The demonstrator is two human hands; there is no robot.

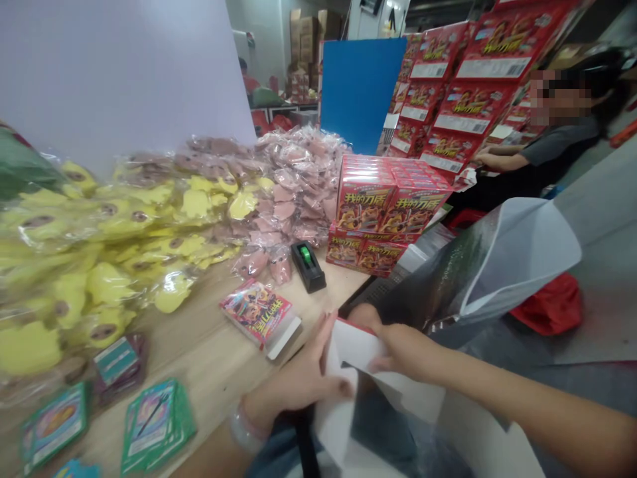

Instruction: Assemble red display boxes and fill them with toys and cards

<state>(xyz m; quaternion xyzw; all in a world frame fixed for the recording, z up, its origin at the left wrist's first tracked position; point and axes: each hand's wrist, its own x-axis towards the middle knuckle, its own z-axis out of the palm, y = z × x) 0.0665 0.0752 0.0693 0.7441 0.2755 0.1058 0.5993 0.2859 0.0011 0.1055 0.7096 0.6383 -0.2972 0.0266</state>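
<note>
So from my feed: both hands are on a white cardboard carton [354, 355] with its flaps up, right at the near edge of the pale wooden surface [209, 352]. The left hand [298, 380] lies flat against the carton's left side with its fingers stretched out. The right hand [398, 348] pinches the top flap. The carton's inside looks dark and I can't tell what's in it.

It's crowded around there. Just left of the hands lies a flat red printed box [259, 316], and behind that a black tape dispenser with a green roll [308, 265]. Further back is a low stack of red printed boxes [385, 212]. A big crinkly clear plastic bag [490, 265] looms over the right forearm and blocks the view past it; its contents are unclear too.

The left side is buried in a heap of yellow plush toys in clear bags [124, 239], with pink bagged ones [293, 176] behind it. There are piles of green-backed cards [155, 419] near the front edge.

A person in a grey sleeve [552, 147] sits far right by a wall of red cartons [465, 86].
</note>
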